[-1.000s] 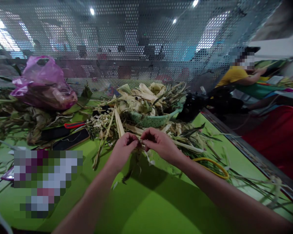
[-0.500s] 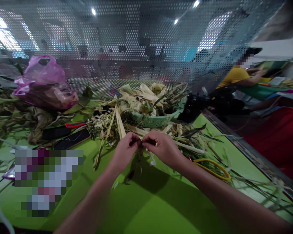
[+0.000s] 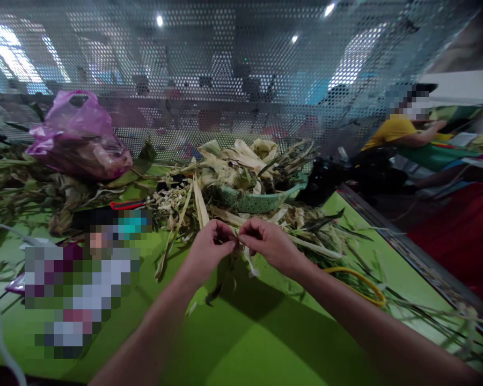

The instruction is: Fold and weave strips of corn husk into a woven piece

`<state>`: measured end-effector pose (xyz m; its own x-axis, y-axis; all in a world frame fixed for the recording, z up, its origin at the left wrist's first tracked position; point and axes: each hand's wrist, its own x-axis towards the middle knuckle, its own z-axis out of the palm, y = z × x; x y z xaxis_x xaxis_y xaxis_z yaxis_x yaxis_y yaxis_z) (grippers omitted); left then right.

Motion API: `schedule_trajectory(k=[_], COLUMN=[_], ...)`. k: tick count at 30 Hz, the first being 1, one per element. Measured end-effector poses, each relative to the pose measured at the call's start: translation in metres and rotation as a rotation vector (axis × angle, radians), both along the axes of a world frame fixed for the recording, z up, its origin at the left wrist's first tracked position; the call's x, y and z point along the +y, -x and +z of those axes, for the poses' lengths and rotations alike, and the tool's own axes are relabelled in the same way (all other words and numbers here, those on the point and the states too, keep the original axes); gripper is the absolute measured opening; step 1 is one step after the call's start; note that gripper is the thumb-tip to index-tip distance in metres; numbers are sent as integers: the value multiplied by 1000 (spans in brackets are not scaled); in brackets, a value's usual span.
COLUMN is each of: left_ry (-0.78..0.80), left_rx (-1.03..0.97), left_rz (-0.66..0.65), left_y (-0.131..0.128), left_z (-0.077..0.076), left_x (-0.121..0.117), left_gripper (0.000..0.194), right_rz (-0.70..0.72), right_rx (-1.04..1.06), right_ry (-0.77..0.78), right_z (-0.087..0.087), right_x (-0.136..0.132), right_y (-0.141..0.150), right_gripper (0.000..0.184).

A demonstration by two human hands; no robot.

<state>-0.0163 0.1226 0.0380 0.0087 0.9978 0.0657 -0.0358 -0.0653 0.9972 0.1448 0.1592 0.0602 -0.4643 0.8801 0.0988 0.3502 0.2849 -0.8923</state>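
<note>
My left hand (image 3: 211,245) and my right hand (image 3: 270,244) meet fingertip to fingertip over the table. Both are closed in a pinch on a thin piece of dried corn husk, mostly hidden by the fingers. A pale strip (image 3: 251,264) hangs just below the fingertips, and dark withered fibres (image 3: 217,289) lie under my left hand. Right behind the hands, a green plastic basket (image 3: 247,202) holds a heap of dry corn husks (image 3: 245,158). Long husk strips (image 3: 200,201) slope down from the heap toward my left hand.
A pink plastic bag (image 3: 78,136) stands among dried leaves at the back left, near a red-edged tool (image 3: 126,205). A yellow loop (image 3: 362,281) lies by my right forearm. Behind rises a perforated metal panel (image 3: 177,69). A person in yellow (image 3: 394,131) sits far right.
The fingers have shifted slightly, and the fingertips now pinch at a paler bit than the brown one before. The whole view has moved a little; a blurred patch now covers the phone.
</note>
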Motion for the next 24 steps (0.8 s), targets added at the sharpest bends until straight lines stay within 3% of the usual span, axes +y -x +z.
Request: schedule_trajectory(k=[8, 17, 21, 24], left_ry=[-225, -281, -279, -199], left_rx=[258, 406, 443, 357], left_rz=[121, 125, 108, 55], left_y=[-2, 2, 4, 4], left_z=[1, 3, 0, 0], left_x=[-2, -5, -2, 0], left_gripper=[12, 19, 12, 7], right_rz=[24, 5, 17, 13], right_rx=[34, -205, -229, -223], right_ry=[154, -226, -286, -293], right_z=[0, 3, 3, 3], right_x=[1, -2, -1, 0], right_y=[1, -2, -3, -4], right_gripper=[11, 9, 9, 8])
